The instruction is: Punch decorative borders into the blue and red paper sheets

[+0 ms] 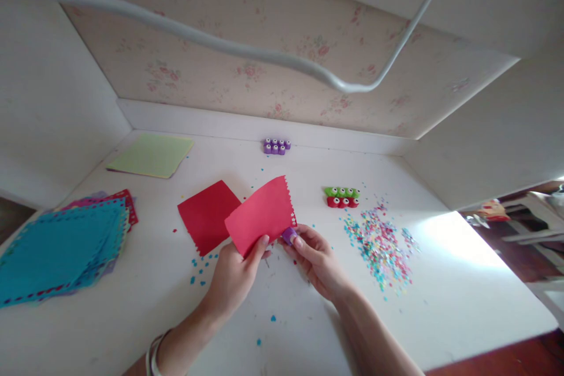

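Observation:
My left hand (240,270) pinches the lower edge of a red sheet of paper (259,214), thumb on top. Small punched cut-outs run along the sheet's right edge. At that edge's lower corner, my right hand (317,258) grips a small purple craft punch (289,236), thumb pressed on it. The punch touches the paper; whether its slot is around the edge I cannot tell. A darker red sheet (209,217) lies on the table behind the held one, its lower edge notched.
On the white table (167,329) are purple punches (275,147), green and red punches (342,197), a confetti pile (381,247) at right, stacked blue punched sheets (66,247) at left and pale green paper (152,155) behind. A white cable (264,53) hangs across the top.

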Demonstrator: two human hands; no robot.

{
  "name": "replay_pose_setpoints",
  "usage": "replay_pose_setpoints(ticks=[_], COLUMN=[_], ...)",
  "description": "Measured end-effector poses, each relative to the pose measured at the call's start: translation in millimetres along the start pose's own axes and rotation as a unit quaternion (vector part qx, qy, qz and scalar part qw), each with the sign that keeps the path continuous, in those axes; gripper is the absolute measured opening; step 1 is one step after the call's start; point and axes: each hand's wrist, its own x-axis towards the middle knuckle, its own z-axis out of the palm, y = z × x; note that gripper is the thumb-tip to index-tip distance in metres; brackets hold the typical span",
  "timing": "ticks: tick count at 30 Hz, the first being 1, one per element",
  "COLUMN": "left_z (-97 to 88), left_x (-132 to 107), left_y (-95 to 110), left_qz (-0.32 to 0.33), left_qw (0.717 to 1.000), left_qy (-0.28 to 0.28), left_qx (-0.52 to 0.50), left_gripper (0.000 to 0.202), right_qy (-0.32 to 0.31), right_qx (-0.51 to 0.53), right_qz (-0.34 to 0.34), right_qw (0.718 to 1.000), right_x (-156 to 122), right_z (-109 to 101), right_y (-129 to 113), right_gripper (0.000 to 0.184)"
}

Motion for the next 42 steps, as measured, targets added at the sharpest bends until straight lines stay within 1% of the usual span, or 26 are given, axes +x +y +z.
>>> replay_pose_setpoints(ticks=[3, 5, 7, 8, 9, 10, 11, 12, 13, 14, 15, 16, 17, 18, 19, 20, 21, 22, 24, 26, 28, 31, 37, 40, 42], left_z=[3.0, 7.1, 11.1, 12.3, 12.7, 12.1, 10.6, 8.5, 6.1, 3.7, 1.6, -0.3, -1.8, -3.2, -4.5, -6.0, -7.5, -8.9, -11.0, -10.9, -8.7, -5.0, -5.2, -6.5, -6.7], left_x=[-0.5, -1.5, -5.3, -8.9, -13.5, -19.1, -25.1, -31.0, -35.9, -39.3, -40.4, -39.0, -35.2, -29.5, -22.6, -15.7, -9.7, -5.3, -2.5, -6.1, -11.4, -16.0, -15.6, -15.6, -15.8], left_y=[-0.7, -2.0, -3.5, -3.9, -3.5, -2.0, 0.9, 5.3, 11.1, 17.8, 24.7, 30.9, 35.3, 37.3, 36.5, 32.7, 26.6, 18.9, 2.4, -10.3, -17.1, -20.5, -25.9, -26.5, -26.3], left_qz=[0.002, -0.005, -0.023, -0.039, -0.062, -0.091, -0.119, -0.142, -0.152, -0.135, -0.089, -0.034, 0.023, 0.096, 0.165, 0.233, 0.271, 0.284, 0.294, 0.290, 0.285, 0.281, 0.279, 0.276, 0.275], left_qw=[1.000, 1.000, 0.999, 0.997, 0.992, 0.982, 0.964, 0.937, 0.904, 0.873, 0.862, 0.865, 0.882, 0.900, 0.904, 0.888, 0.867, 0.849, 0.829, 0.824, 0.826, 0.832, 0.847, 0.854, 0.860], left_qy=[-0.007, -0.014, -0.037, -0.061, -0.101, -0.155, -0.225, -0.304, -0.385, -0.449, -0.476, -0.472, -0.431, -0.356, -0.278, -0.217, -0.167, -0.139, -0.122, -0.122, -0.125, -0.129, -0.118, -0.125, -0.123], left_qx=[0.011, 0.007, 0.012, 0.024, 0.040, 0.059, 0.079, 0.094, 0.111, 0.130, 0.148, 0.165, 0.191, 0.234, 0.280, 0.332, 0.384, 0.424, 0.461, 0.470, 0.469, 0.461, 0.436, 0.424, 0.413], left_gripper=[0.033, 0.036, 0.039, 0.042, 0.045, 0.047, 0.049, 0.049, 0.046, 0.041, 0.032, 0.027, 0.029, 0.027, 0.026, 0.026, 0.025, 0.027, 0.037, 0.041, 0.041, 0.041, 0.041, 0.041, 0.040], right_qy=[0.022, 0.045, 0.072, 0.082, 0.089, 0.093, 0.095, 0.093, 0.088, 0.081, 0.070, 0.057, 0.045, 0.035, 0.029, 0.025, 0.020, 0.015, 0.004, -0.005, -0.008, -0.007, -0.011, -0.005, 0.003], right_qx=[-0.003, -0.024, -0.075, -0.113, -0.157, -0.203, -0.250, -0.297, -0.344, -0.390, -0.432, -0.469, -0.497, -0.514, -0.520, -0.520, -0.514, -0.506, -0.497, -0.505, -0.521, -0.535, -0.508, -0.513, -0.529], right_qz=[-0.003, -0.020, -0.044, -0.052, -0.058, -0.059, -0.057, -0.053, -0.050, -0.051, -0.057, -0.068, -0.083, -0.094, -0.096, -0.087, -0.068, -0.044, -0.003, 0.018, 0.036, 0.078, 0.177, 0.198, 0.206], right_qw=[1.000, 0.999, 0.994, 0.989, 0.982, 0.973, 0.962, 0.949, 0.934, 0.916, 0.897, 0.879, 0.863, 0.852, 0.848, 0.850, 0.855, 0.861, 0.868, 0.863, 0.852, 0.841, 0.843, 0.835, 0.823], right_x=[1.2, 2.3, 3.6, 4.2, 4.7, 5.0, 5.1, 5.0, 4.8, 4.4, 4.0, 3.7, 3.6, 3.7, 4.2, 4.9, 5.8, 7.0, 9.9, 12.7, 14.9, 17.5, 26.0, 31.2, 34.2], right_z=[2.3, 2.1, -1.3, -4.5, -8.5, -13.1, -18.1, -22.9, -27.3, -30.8, -33.1, -34.4, -34.7, -34.3, -33.7, -33.3, -33.2, -33.7, -36.2, -39.0, -39.9, -35.2, -19.1, -16.3, -15.4], right_y=[-0.1, -0.9, -2.8, -4.1, -5.6, -7.3, -9.0, -10.8, -12.7, -14.7, -16.8, -19.0, -21.3, -23.4, -25.5, -27.3, -29.0, -30.5, -33.4, -36.5, -40.2, -47.3, -62.0, -65.4, -66.6], right_gripper=[0.025, 0.029, 0.032, 0.032, 0.032, 0.031, 0.032, 0.032, 0.033, 0.033, 0.032, 0.031, 0.029, 0.028, 0.029, 0.031, 0.033, 0.035, 0.035, 0.034, 0.033, 0.033, 0.034, 0.036, 0.036])
